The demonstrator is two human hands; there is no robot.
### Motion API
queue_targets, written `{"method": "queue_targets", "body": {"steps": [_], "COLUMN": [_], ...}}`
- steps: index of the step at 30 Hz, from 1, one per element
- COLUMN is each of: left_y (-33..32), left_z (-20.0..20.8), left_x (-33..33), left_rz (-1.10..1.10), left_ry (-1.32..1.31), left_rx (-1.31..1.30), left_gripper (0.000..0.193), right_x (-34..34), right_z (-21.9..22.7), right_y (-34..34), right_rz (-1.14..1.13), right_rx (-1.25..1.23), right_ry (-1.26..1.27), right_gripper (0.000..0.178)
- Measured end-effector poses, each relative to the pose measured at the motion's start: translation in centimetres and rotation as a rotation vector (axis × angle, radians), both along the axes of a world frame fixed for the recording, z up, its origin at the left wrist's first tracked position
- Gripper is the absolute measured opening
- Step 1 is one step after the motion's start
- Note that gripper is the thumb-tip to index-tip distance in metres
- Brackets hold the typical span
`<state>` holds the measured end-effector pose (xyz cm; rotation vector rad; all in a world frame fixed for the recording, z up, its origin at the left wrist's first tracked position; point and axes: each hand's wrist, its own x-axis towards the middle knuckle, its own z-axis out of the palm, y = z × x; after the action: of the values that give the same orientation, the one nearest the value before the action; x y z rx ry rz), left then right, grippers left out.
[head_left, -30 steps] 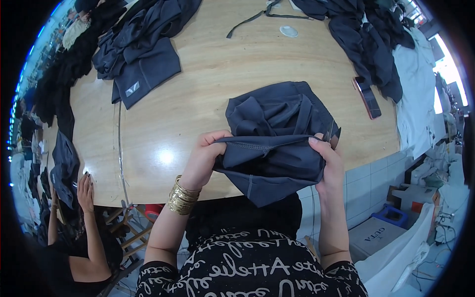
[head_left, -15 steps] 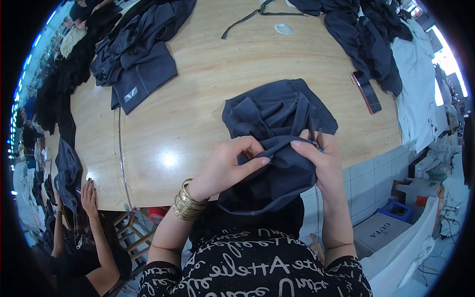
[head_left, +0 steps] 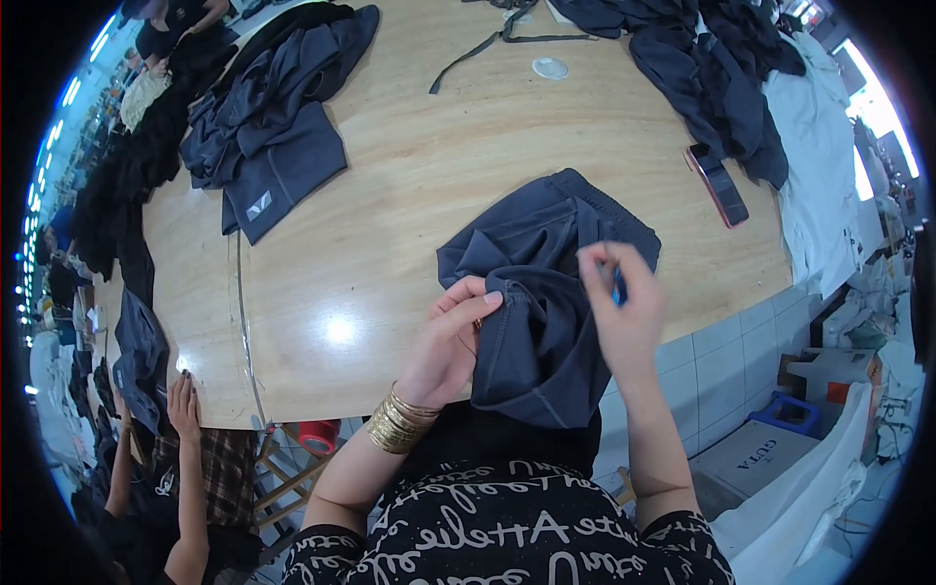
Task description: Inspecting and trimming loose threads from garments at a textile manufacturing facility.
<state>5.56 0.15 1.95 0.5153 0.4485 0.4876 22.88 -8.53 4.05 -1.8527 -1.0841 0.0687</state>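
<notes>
A dark blue-grey garment with a gathered elastic waistband (head_left: 546,341) lies partly on the table, its near end bunched and hanging over the edge at my body. My left hand (head_left: 450,331) pinches a seamed edge of it between thumb and fingers. Off the cloth, my right hand (head_left: 624,297) is closed, a little blurred, just above the garment's right side. Blue-handled thread snips (head_left: 618,287) sit inside its curled fingers, mostly hidden; their blades cannot be made out now.
Similar dark garments lie in a pile (head_left: 283,136) at the far left and another (head_left: 673,78) at the far right. A phone (head_left: 720,185) rests near the right edge. Beyond the table's left side, a co-worker's hand (head_left: 182,402) touches the tabletop. A box (head_left: 756,458) stands on the floor at right.
My right hand has let go of the cloth and lifted upward, keeping the snips. My left hand has shifted slightly left, and the garment's near part has turned and opened out.
</notes>
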Motion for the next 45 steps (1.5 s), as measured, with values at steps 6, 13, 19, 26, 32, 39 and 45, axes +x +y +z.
{"method": "queue_targets", "body": {"steps": [6,13,19,26,32,39,45], "left_y": [1.3,-0.3,-1.3,-2.0,-2.4,-2.5,-2.7], "left_z": [1.0,1.0,1.1,2.1,2.2,2.4,2.1], "left_x": [0.4,0.7,1.4,2.9,3.4,3.7,3.8], "left_rz": [0.223,0.202,0.166,0.139,0.148,0.165,0.174], "left_ry": [0.026,0.054,0.062,0.042,0.041,0.071,0.073], "left_rx": [-0.056,-0.129,-0.027,-0.068,-0.106,-0.113,-0.11], "left_gripper": [0.015,0.009,0.012,0.015,0.014,0.013,0.01], "right_x": [-1.7,3.7,-1.7,-3.1,-3.1,-3.2,-3.4], "right_z": [-5.1,-4.9,0.3,0.2,-0.3,-0.3,-0.3], "right_y": [-1.4,2.5,-1.3,-2.2,-1.5,-1.4,-1.6], "right_rz": [0.103,0.346,0.223,0.153,0.085,0.079,0.096], "right_rx": [-0.132,0.058,0.047,0.025,0.097,0.095,0.083], "right_ry": [-0.036,-0.072,0.277,0.16,-0.006,-0.04,0.043], "right_gripper": [0.03,0.03,0.034,0.028,0.026,0.025,0.02]}}
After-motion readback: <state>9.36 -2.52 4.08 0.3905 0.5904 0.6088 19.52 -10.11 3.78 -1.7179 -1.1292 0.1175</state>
